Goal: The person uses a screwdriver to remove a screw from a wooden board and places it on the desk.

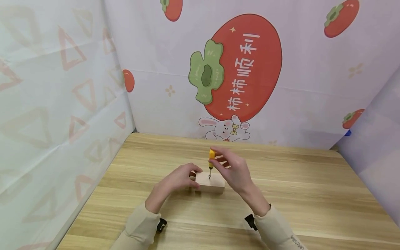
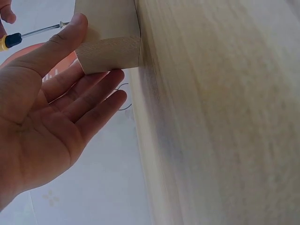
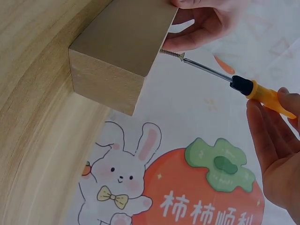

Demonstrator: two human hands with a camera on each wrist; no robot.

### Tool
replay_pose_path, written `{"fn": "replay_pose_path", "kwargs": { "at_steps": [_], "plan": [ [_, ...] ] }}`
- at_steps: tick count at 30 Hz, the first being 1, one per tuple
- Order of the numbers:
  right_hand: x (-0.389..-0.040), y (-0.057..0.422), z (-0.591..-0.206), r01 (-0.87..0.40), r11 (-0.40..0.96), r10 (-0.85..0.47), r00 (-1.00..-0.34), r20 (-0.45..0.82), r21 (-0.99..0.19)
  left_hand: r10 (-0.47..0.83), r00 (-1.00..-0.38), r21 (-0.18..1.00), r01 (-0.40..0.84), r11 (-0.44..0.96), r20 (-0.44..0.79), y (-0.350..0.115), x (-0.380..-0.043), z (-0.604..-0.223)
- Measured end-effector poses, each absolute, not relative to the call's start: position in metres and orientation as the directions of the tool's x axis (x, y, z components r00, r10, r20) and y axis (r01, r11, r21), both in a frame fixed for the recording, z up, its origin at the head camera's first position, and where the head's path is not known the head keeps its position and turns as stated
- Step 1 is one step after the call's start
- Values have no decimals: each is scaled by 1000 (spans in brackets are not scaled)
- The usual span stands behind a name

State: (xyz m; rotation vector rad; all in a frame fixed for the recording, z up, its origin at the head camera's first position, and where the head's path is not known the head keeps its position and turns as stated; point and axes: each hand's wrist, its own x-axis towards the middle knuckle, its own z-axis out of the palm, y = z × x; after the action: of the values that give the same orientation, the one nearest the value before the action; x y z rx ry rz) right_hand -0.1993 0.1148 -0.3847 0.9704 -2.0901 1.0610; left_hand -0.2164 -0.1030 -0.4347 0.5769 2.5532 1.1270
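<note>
A pale wooden block [image 1: 210, 188] lies on the table, its left end held between the thumb and fingers of my left hand [image 1: 178, 177]. Out of its top face stands a threaded screw [image 3: 171, 54], part of its shank showing above the wood. My right hand [image 1: 234, 171] pinches the yellow handle of a screwdriver [image 1: 211, 159] with thumb and fingertips. The screwdriver points down, nearly upright, with its tip at the screw head. In the left wrist view, the left thumb [image 2: 70, 35] presses near the block's top edge, close to the screw.
The wood-grain table [image 1: 297, 198] extends around the block. Behind it hangs a white cloth [image 1: 156, 104] printed with persimmons and a rabbit. Another cloth [image 1: 56, 114] with triangles borders the left side. Both wrists wear black straps.
</note>
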Motion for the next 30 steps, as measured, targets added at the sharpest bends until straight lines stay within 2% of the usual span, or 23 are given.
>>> {"fn": "replay_pose_path", "kwargs": {
  "at_steps": [10,16,30],
  "plan": [
    [-195,112,-379,-790,467,-379,-585,717,-397,469,-877,763,236,602,-99,-103,-217,-436],
    [-192,110,-370,-754,521,-381,-625,681,-401,462,-880,764,225,605,-107,-103,-218,-436],
    [-192,114,-359,-722,515,-434,-684,586,-462,470,-877,762,239,602,-96,-102,-216,-432]
  ]
}}
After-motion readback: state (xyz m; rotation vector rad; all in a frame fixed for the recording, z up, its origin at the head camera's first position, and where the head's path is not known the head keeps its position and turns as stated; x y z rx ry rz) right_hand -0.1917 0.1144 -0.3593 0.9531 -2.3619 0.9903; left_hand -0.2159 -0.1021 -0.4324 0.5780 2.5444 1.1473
